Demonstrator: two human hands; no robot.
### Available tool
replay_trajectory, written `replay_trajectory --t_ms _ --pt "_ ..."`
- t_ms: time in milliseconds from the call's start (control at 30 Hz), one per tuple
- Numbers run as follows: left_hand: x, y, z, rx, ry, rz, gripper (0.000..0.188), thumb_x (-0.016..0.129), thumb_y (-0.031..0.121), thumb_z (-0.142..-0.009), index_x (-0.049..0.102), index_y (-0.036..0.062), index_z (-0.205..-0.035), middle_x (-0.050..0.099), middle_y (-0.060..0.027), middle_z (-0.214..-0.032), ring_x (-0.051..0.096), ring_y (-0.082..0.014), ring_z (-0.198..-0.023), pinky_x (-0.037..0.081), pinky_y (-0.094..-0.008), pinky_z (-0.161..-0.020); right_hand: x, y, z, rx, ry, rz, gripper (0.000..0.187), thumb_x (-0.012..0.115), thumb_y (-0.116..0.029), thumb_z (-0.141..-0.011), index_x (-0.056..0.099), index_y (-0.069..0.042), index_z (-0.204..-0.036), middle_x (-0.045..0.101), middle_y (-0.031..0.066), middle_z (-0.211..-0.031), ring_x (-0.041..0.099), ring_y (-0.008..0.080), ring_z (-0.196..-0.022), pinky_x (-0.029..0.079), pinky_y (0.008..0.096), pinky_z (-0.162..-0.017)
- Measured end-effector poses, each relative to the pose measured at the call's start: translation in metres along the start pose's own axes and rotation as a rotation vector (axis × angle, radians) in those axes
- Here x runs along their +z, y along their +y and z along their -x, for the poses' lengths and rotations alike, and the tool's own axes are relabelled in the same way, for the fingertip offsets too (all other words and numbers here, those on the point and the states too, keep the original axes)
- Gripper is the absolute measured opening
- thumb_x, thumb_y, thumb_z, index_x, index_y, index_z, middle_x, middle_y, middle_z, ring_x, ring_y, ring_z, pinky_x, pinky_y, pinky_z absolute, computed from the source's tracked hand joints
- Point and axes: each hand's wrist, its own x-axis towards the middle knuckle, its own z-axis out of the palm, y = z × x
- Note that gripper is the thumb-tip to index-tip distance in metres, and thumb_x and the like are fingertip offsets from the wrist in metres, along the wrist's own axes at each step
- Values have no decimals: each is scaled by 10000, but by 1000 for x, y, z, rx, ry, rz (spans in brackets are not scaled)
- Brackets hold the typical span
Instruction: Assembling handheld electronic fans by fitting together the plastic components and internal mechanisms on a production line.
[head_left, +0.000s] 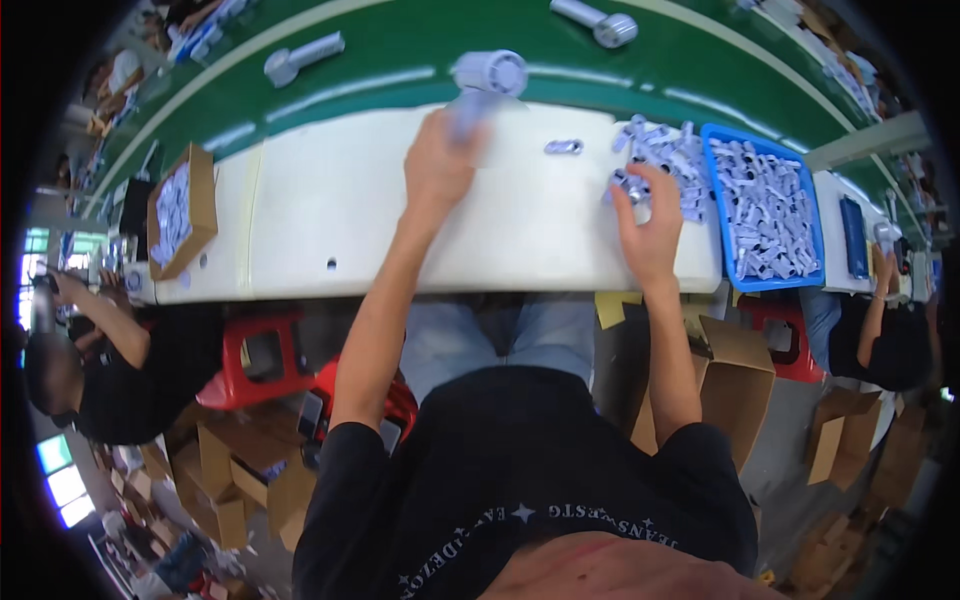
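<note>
My left hand (440, 165) is wrapped round the handle of a lavender handheld fan (490, 74) with a round head, held at the far edge of the white table. The handle and fingers are blurred. My right hand (652, 220) hovers at the near left edge of a pile of small lavender plastic parts (668, 150). Its thumb and forefinger are apart, with a few pieces just beyond the fingertips. One loose lavender part (563, 147) lies on the table between my hands.
A blue basket (714, 200) full of similar parts stands right of the pile. At the table's left end is a cardboard box (203, 215) of lavender pieces. Beyond the table, a green conveyor belt (400, 45) carries more fans (300, 58). People sit at both sides.
</note>
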Motion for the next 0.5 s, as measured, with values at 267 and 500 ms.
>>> replay_trajectory --t_ms 267,500 --pt "77 -13 -189 -34 114 -342 543 586 411 -868 505 -73 -1101 539 -225 -1160 552 -370 -1051 479 -448 -832 1 14 18 -102 62 136 197 672 -25 -763 601 -23 -947 596 135 -940 555 320 -928 417 407 -841" --pt "158 38 -242 351 224 -522 557 648 235 -751 448 -57 -1182 473 -237 -1285 453 -369 -1221 424 -504 -933 -1 24 21 -18 99 204 189 689 -39 -753 603 -27 -920 591 126 -922 554 311 -920 410 394 -832"
